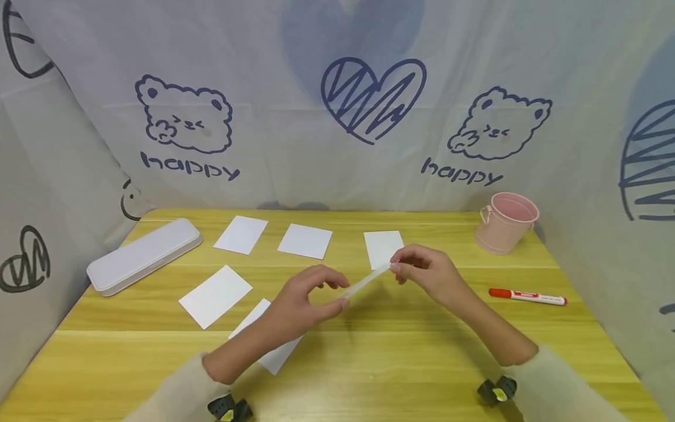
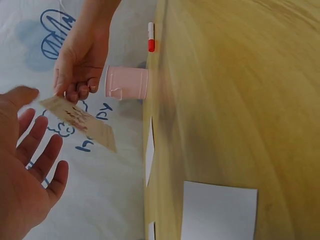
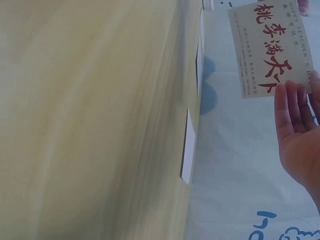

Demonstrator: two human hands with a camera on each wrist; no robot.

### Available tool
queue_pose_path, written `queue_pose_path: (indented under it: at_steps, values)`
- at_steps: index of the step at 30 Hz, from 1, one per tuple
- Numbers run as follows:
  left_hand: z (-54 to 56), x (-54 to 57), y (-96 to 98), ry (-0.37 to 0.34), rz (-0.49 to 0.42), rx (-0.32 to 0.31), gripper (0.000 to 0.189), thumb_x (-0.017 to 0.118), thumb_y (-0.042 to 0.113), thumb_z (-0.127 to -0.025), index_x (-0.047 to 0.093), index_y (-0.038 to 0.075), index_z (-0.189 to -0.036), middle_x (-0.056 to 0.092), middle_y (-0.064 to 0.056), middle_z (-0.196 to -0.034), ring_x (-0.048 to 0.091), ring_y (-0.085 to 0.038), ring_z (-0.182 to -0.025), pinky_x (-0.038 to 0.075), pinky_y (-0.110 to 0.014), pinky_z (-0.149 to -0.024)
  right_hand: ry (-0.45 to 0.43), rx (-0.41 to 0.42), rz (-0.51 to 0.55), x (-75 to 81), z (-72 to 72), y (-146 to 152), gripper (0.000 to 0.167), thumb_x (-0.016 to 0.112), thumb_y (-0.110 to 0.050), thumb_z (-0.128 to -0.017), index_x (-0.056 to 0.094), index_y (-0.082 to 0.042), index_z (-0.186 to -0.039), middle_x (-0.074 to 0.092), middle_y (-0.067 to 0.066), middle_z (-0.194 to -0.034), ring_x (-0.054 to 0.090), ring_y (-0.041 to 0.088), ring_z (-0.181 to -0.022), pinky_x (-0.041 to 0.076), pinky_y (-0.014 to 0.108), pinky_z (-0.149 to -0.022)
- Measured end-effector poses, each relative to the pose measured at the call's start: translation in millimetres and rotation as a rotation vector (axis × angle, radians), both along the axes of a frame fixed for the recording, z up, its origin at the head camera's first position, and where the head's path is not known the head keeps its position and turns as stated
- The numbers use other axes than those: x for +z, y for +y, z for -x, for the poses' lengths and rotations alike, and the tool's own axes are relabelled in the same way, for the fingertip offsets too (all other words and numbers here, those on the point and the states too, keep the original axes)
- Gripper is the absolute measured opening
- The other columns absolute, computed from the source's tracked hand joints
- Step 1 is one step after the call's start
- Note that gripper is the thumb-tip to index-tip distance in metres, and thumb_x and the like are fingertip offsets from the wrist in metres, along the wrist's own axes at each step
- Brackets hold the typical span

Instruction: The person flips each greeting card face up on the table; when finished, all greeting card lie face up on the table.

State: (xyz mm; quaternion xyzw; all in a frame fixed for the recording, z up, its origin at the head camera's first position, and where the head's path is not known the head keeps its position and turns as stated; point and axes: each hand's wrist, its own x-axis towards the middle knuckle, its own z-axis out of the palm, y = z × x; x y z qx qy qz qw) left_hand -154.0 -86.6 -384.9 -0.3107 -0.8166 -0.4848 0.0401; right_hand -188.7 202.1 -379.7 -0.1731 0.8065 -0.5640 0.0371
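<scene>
A thin greeting card [image 1: 367, 281] is held up over the table, seen nearly edge-on in the head view. Its printed face, with red characters and "Happy Teacher's Day", shows in the right wrist view [image 3: 272, 47]. My right hand [image 1: 429, 275] pinches one end between thumb and fingers. At the opposite end is my left hand [image 1: 306, 302], thumb tip right by the card's edge; the left wrist view shows its fingers spread and extended. Below my left wrist a white card [image 1: 279, 354] lies partly hidden.
Other white cards lie about the table, one at left [image 1: 215, 296] and several in the back row [image 1: 304, 241]. A long white case [image 1: 145, 255] sits at far left. At right are a pink bucket [image 1: 501, 228] and a red-capped marker [image 1: 527, 296]. A printed cloth hangs behind.
</scene>
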Motion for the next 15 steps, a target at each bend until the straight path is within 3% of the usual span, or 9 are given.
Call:
queue_pose_path:
  at_steps: [4,7,15]
  values:
    - [4.5,-4.0,0.7,0.035,0.004,0.003,0.015,0.073,0.016,-0.094,0.070,0.020,-0.108,0.067,0.011,-0.107,0.063,-0.010,-0.099,0.053,-0.030,-0.086,0.002,-0.015,0.002,-0.7,-1.9,1.9,0.019,0.070,-0.021,-0.096,0.068,-0.005,-0.107,0.067,0.014,-0.090,0.066,0.022,-0.079,0.059,0.031,-0.076]
    - [10.3,-4.3,0.2,-0.002,-0.024,0.020,0.011,0.071,0.014,-0.095,0.072,0.019,-0.104,0.069,0.009,-0.102,0.064,-0.009,-0.095,0.055,-0.029,-0.083,0.008,-0.023,-0.005,-1.4,-3.5,4.3,0.020,0.069,-0.023,-0.097,0.068,-0.006,-0.108,0.067,0.010,-0.089,0.066,0.022,-0.080,0.059,0.031,-0.076]
    - [31.3,-3.0,4.2,-0.274,-0.142,0.069,0.011,0.070,0.015,-0.096,0.073,0.011,-0.105,0.073,-0.002,-0.103,0.067,-0.015,-0.095,0.056,-0.029,-0.083,0.022,-0.083,-0.108,-1.6,-7.1,13.1,0.020,0.070,-0.030,-0.096,0.069,-0.016,-0.111,0.064,0.010,-0.090,0.062,0.025,-0.077,0.055,0.029,-0.065]
